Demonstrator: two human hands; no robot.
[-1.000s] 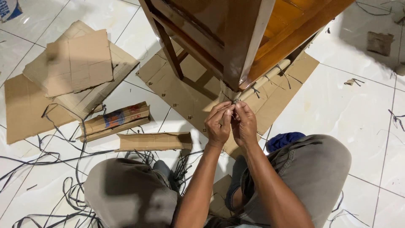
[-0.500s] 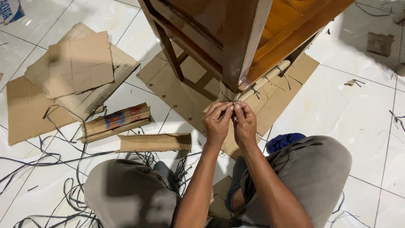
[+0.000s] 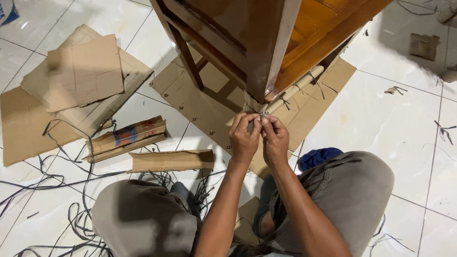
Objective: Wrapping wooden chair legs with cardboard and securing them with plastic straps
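My left hand [image 3: 244,136] and my right hand [image 3: 275,138] are held close together, fingertips pinching a thin grey strap [image 3: 263,114] at the foot of a brown wooden cabinet [image 3: 266,43]. The strap runs around a cardboard wrap [image 3: 295,93] that covers the cabinet's bottom rail, where more strap knots show. The cabinet stands on a flat cardboard sheet [image 3: 200,102]. My knees in grey trousers fill the bottom of the view.
Flattened cardboard sheets [image 3: 71,76] lie at the left, two folded cardboard strips [image 3: 143,143] nearer me. Cut dark straps [image 3: 57,190] litter the white tile floor at lower left. A blue cloth [image 3: 319,157] sits by my right knee. Small cardboard scraps [image 3: 421,45] lie at the upper right.
My hands have stayed at the cabinet's corner, fingers shifting slightly on the strap. The view has drifted a little.
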